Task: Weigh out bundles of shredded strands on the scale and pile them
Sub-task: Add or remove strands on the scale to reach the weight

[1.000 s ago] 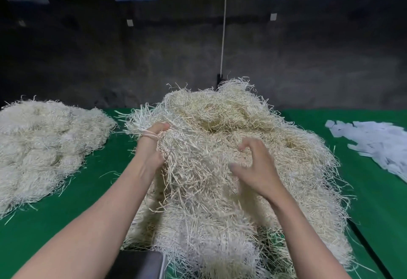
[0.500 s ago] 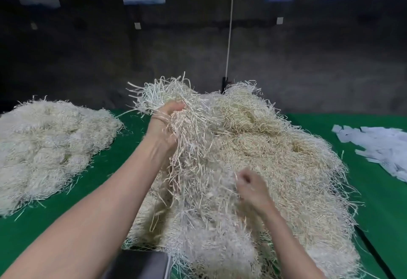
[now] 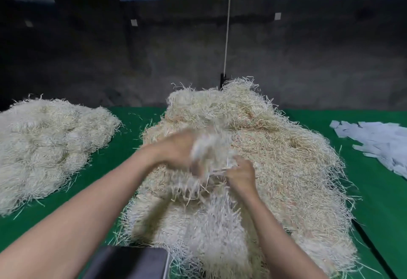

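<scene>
Left grip lowered; bundle clutched with right grip.

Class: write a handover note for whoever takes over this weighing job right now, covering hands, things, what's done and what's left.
Left hand: blurred at a tuft; grip unclear.
Right hand: fingers curled round strands of that tuft, over the heap.
Scale, likely the dark plate at the near edge: no bundle on the part in view.
Done: a pile lies to the left.
Left to do: free the tuft, weigh it, pile it; the heap is large.
</scene>
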Action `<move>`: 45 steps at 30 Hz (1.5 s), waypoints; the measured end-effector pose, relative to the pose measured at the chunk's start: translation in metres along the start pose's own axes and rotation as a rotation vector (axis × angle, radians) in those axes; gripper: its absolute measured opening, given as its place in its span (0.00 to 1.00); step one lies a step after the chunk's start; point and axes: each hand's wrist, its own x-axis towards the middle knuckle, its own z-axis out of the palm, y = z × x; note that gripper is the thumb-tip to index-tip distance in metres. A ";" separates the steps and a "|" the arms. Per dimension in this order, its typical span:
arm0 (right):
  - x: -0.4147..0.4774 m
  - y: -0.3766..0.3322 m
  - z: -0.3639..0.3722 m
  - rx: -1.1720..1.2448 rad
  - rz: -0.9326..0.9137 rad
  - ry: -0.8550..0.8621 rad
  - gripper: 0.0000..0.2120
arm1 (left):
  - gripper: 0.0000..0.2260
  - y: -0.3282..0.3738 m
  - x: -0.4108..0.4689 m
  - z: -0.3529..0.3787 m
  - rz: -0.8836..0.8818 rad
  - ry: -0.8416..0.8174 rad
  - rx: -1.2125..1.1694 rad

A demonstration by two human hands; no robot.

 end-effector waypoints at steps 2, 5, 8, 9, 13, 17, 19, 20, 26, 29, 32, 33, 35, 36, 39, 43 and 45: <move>0.003 -0.014 -0.005 -0.111 -0.137 0.000 0.25 | 0.29 -0.003 0.015 0.039 -0.130 -0.112 0.410; -0.001 -0.016 -0.011 -0.453 -0.318 -0.048 0.18 | 0.14 -0.012 0.026 0.050 -0.104 0.290 0.481; -0.017 0.016 -0.017 -0.709 -0.371 -0.118 0.10 | 0.11 -0.033 0.035 0.024 -0.255 0.692 0.130; -0.022 0.031 -0.020 -0.774 -0.382 -0.143 0.09 | 0.10 -0.037 0.037 0.016 -0.269 0.778 0.082; -0.022 0.073 -0.045 -0.990 -0.348 -0.145 0.12 | 0.14 -0.045 0.034 0.012 -0.277 0.856 0.031; -0.015 0.099 -0.073 -1.136 -0.280 -0.198 0.12 | 0.11 -0.050 0.030 0.023 -0.468 0.811 -0.148; -0.020 0.117 -0.090 -1.205 -0.139 -0.231 0.14 | 0.13 -0.067 0.028 0.010 -0.583 0.873 -0.294; -0.023 0.122 -0.096 -1.234 -0.090 -0.249 0.14 | 0.16 -0.076 0.026 0.003 -0.620 0.901 -0.349; -0.009 0.009 -0.074 -0.915 -0.225 -0.323 0.34 | 0.17 -0.056 0.032 0.011 -0.550 0.859 -0.306; -0.005 -0.048 -0.076 -0.639 -0.334 -0.377 0.56 | 0.07 -0.048 0.029 0.010 -0.464 0.852 -0.419; -0.013 -0.076 -0.054 -0.072 -0.369 -0.411 0.66 | 0.06 -0.028 0.017 0.011 -0.240 0.698 -0.571; -0.015 -0.079 -0.041 0.040 -0.317 -0.415 0.65 | 0.06 -0.015 0.012 0.014 -0.220 0.625 -0.596; -0.020 -0.071 -0.015 0.097 -0.225 -0.488 0.49 | 0.08 0.002 0.005 0.015 -0.218 0.539 -0.726; -0.022 -0.062 -0.003 0.063 -0.221 -0.536 0.31 | 0.11 0.008 0.001 0.014 -0.191 0.496 -0.913; -0.026 -0.041 0.019 -0.146 -0.125 -0.509 0.07 | 0.21 0.011 -0.010 0.017 -0.183 0.335 -1.332; -0.026 -0.025 0.004 -0.226 0.136 -0.381 0.11 | 0.06 0.006 -0.022 0.024 -0.277 0.191 -0.731; -0.023 -0.021 -0.003 -0.374 0.074 -0.340 0.17 | 0.17 -0.003 -0.016 0.028 -0.219 -0.039 -0.360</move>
